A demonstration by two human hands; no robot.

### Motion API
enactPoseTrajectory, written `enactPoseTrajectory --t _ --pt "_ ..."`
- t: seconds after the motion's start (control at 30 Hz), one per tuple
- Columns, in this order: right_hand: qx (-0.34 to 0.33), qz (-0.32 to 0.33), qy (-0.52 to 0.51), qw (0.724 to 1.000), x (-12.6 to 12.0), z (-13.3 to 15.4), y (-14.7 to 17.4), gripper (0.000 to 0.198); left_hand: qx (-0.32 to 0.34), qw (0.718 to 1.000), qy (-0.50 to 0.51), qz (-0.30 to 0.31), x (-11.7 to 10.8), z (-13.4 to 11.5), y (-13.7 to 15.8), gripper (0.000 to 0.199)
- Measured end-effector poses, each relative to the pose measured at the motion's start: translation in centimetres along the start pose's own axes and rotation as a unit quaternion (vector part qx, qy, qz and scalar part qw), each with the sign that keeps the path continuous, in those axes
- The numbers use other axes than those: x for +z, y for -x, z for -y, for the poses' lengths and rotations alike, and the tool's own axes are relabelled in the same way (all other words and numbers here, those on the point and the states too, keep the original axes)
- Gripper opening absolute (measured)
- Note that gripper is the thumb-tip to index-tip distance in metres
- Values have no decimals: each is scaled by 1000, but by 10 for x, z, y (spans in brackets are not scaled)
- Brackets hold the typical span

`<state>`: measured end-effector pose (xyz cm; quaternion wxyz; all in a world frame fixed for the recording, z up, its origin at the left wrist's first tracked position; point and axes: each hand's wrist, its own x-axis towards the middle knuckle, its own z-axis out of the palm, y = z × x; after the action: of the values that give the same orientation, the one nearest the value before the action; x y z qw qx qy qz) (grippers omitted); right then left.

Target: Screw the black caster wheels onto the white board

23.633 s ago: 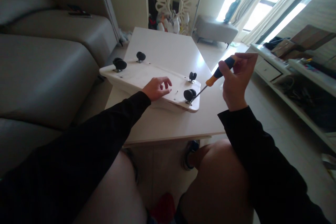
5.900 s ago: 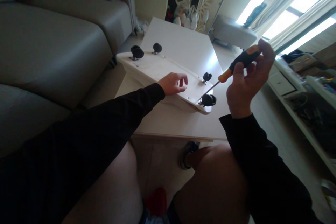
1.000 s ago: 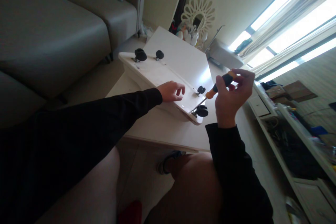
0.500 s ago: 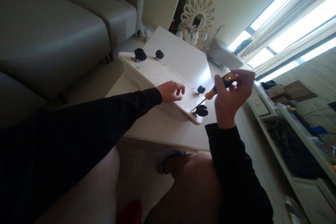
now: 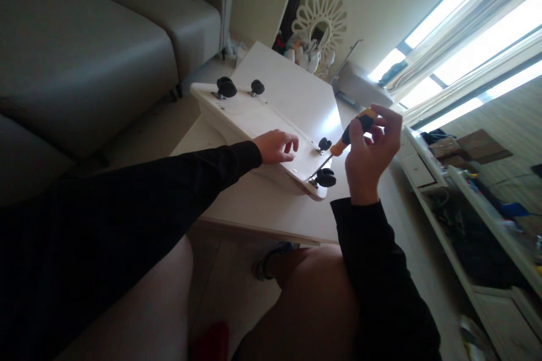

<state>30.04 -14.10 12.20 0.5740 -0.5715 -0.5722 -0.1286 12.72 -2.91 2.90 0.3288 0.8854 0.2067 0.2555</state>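
My right hand [image 5: 372, 152] is closed around the orange-and-black handle of a screwdriver [image 5: 344, 138]. The shaft slants down to the left, and its tip meets the metal plate of the nearest black caster [image 5: 326, 177]. A second caster [image 5: 324, 144] stands just behind that one. Both are on a white board [image 5: 249, 115] with rounded corners, and two more casters, one of them here [image 5: 226, 87], rise from its far left end. On the board's near side rests my left hand [image 5: 277, 146], fingers loosely bent and apart, with nothing visible in it.
The board lies on a white table [image 5: 271, 203] close to my knees. A grey sofa [image 5: 105, 56] fills the left side. White shelving [image 5: 466, 237] with assorted items runs along the right. A flower-shaped mirror [image 5: 320, 28] stands at the back. Something red [image 5: 214, 341] is on the floor.
My right hand has shifted slightly left and its grip on the screwdriver handle has turned, fingers now more spread. The tip stays at the nearest caster. My left hand has hardly moved.
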Motion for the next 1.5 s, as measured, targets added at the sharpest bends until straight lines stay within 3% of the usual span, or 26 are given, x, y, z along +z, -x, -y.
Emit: enactPoseTrajectory --t 0.13,0.27,0.53,0.63,0.73,0.97,1.1,1.33,1.5 --pt "9 -24 3 1000 -2 -1 -2 34 -6 1000 0 -1 -1 -2 0 18" --pt "-11 9 -33 999 -3 -3 -2 22 -7 1000 -2 0 -1 -2 0 17" --pt "18 -8 -29 999 -2 12 -1 31 -3 1000 0 1 -1 0 0 19" --pt "1 24 -50 998 -1 14 0 18 -9 1000 -2 3 -1 -1 0 21" --pt "-4 66 -64 996 0 10 0 20 -2 1000 -1 -2 0 0 0 19" --pt "-18 9 -9 1000 -1 -2 -2 29 1 1000 4 -5 0 2 1 18" --pt "-32 30 -40 998 -2 -2 -2 18 -4 1000 3 -3 0 0 0 19" --pt "-3 -4 -24 1000 -3 -1 -4 31 -18 1000 -3 7 -2 -4 1 23" --pt "-18 42 -56 997 -2 -5 -2 20 -14 1000 -1 6 -3 -3 1 20"
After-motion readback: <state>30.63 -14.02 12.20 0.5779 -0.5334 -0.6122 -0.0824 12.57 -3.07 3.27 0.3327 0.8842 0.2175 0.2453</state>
